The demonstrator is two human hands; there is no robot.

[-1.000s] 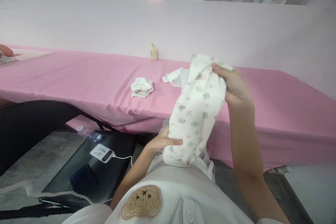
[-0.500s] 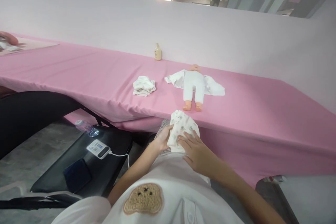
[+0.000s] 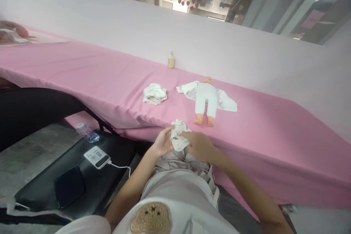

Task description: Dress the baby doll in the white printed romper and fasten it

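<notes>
In front of my lap, my left hand (image 3: 163, 141) grips the left side of a white printed cloth (image 3: 179, 137), which looks like a small baby garment, bunched up. My right hand (image 3: 200, 147) is closed over its right side, with the fingers pressed into the fabric and partly hidden. Beyond the cloth, at the table's near edge, a baby doll (image 3: 206, 97) lies on its back in white leggings. An open white top (image 3: 227, 101) spreads out under the doll. To its left sits a folded stack of white printed cloths (image 3: 155, 94).
A pink-covered table (image 3: 274, 128) runs along the wall. A pump bottle (image 3: 171, 60) stands at its back. At my left, a black chair (image 3: 109, 140) holds a plastic bottle (image 3: 87, 132), a white device with a cable (image 3: 97, 157) and a dark flat object (image 3: 69, 186).
The cloth was spread flatter and is now bunched smaller between my hands. My right hand has gone from lying flat on it to gripping it. The view has tilted.
</notes>
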